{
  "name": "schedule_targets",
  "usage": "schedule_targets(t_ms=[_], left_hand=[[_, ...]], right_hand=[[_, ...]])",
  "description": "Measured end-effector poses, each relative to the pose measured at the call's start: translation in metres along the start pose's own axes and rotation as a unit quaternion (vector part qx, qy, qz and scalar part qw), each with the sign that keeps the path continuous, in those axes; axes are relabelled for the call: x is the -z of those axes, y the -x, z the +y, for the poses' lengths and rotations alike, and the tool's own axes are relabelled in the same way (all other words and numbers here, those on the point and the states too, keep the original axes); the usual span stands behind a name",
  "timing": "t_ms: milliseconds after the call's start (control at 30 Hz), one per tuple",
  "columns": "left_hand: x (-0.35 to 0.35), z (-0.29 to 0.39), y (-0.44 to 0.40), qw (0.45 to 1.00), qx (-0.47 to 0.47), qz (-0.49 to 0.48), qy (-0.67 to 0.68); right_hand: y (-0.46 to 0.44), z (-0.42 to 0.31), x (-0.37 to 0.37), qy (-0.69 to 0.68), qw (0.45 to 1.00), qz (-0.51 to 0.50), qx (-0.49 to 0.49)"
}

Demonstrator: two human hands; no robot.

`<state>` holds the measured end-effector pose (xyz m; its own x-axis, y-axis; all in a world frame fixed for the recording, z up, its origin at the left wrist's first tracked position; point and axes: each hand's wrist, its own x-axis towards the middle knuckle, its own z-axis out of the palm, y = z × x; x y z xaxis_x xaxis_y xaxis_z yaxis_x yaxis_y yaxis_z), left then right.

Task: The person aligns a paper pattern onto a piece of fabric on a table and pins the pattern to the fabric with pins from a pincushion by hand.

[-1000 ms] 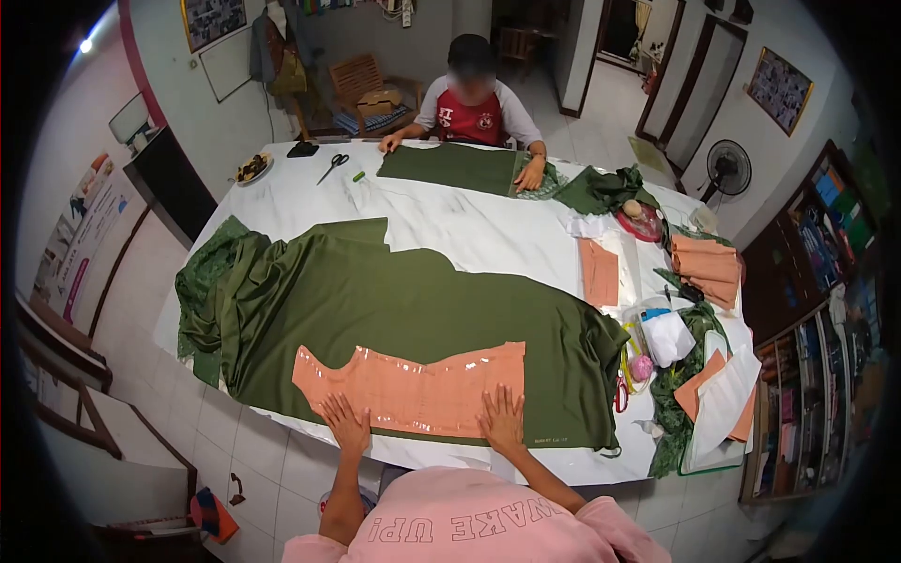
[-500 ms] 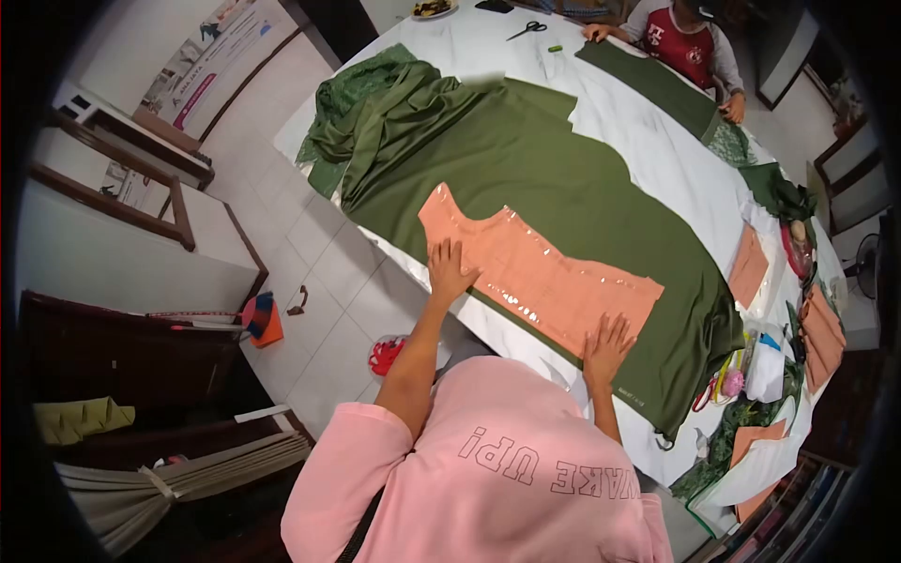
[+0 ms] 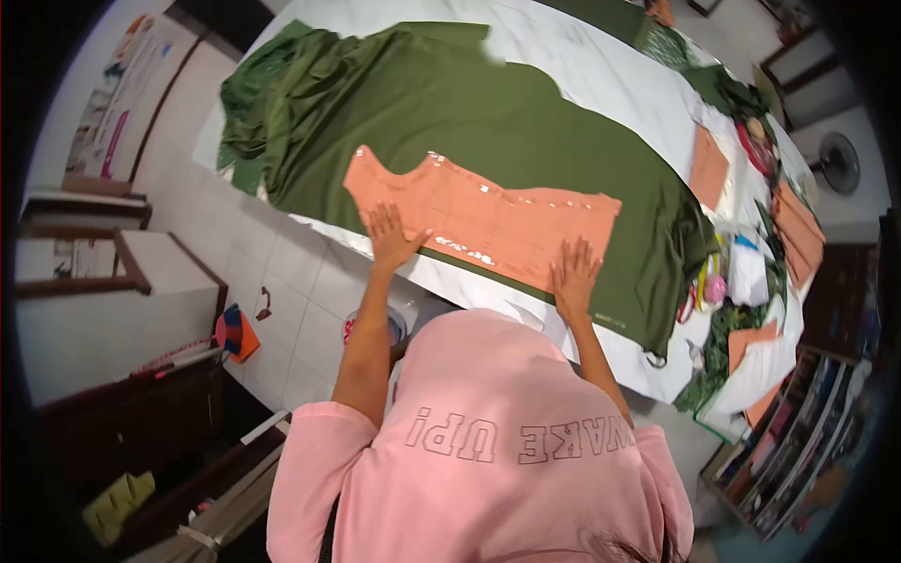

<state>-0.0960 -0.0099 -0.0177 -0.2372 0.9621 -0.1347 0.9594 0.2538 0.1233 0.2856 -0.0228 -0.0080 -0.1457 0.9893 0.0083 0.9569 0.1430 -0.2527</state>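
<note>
Green lace (image 3: 258,103) lies left, folded orange cloth (image 3: 798,230) right, on the white marbled worktop (image 3: 610,75). As before, left hand (image 3: 391,239) and right hand (image 3: 573,280), fingers flat, ungrasping, touch near orange bodice-shaped cloth (image 3: 497,216) atop olive fabric (image 3: 526,122).

Grey-veined white table (image 3: 587,80) spreads out ahead of the left hand (image 3: 394,239) and right hand (image 3: 574,272); left of the left hand it's pale square-tiled floor (image 3: 300,310), then a white low wall (image 3: 174,281) with brown trim, printed banner (image 3: 122,113) further ahead-left. Behind-left of the left hand: dark brown furniture (image 3: 141,422). Right of the right hand: packed shelf (image 3: 796,427) past the table edge, fan (image 3: 838,161) further ahead.
</note>
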Motion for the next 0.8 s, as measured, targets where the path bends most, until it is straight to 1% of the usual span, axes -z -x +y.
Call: schedule_targets(t_ms=[33, 67, 100, 133, 167, 233, 267, 333, 367, 500, 667, 767, 800], left_hand=[[0.003, 0.001, -0.001, 0.999, 0.018, -0.029, -0.014], [0.004, 0.001, -0.002, 0.999, 0.003, -0.036, -0.010], [0.005, 0.001, -0.001, 0.999, 0.010, -0.036, -0.005], [0.005, 0.001, -0.001, 0.999, 0.017, -0.036, 0.000], [0.007, 0.002, -0.001, 0.999, 0.003, -0.043, 0.005], [0.009, 0.003, -0.001, 0.998, 0.021, -0.052, 0.017], [0.006, 0.000, -0.001, 0.998, 0.007, -0.058, 0.022], [0.000, -0.003, -0.003, 1.000, 0.007, -0.026, 0.005], [0.000, 0.001, -0.003, 1.000, -0.001, -0.030, 0.007], [0.010, 0.001, -0.001, 0.999, 0.012, -0.044, 0.017], [0.011, 0.001, -0.002, 0.999, 0.011, -0.032, 0.013], [0.013, 0.000, -0.004, 0.999, 0.013, -0.034, 0.019], [0.013, -0.001, -0.004, 0.999, 0.014, -0.033, 0.021]], right_hand=[[0.002, 0.004, 0.001, -0.009, 0.999, 0.037, -0.003], [0.005, 0.008, 0.001, -0.017, 0.997, 0.074, -0.004], [0.009, 0.012, 0.003, -0.025, 0.993, 0.111, -0.004], [0.013, 0.017, 0.006, -0.016, 0.993, 0.112, -0.018], [0.017, 0.022, 0.011, -0.042, 0.991, 0.102, -0.069], [0.029, 0.032, 0.020, -0.095, 0.977, 0.085, -0.171], [0.033, 0.038, 0.020, -0.086, 0.975, 0.088, -0.184], [0.040, 0.049, 0.015, -0.180, 0.948, 0.084, -0.247], [0.042, 0.051, 0.016, -0.229, 0.930, 0.082, -0.275], [0.042, 0.047, 0.016, -0.174, 0.945, 0.077, -0.265], [0.038, 0.051, 0.006, -0.135, 0.953, 0.069, -0.263], [0.036, 0.050, 0.009, -0.119, 0.952, 0.021, -0.283], [0.036, 0.049, 0.011, -0.118, 0.951, 0.019, -0.284]])
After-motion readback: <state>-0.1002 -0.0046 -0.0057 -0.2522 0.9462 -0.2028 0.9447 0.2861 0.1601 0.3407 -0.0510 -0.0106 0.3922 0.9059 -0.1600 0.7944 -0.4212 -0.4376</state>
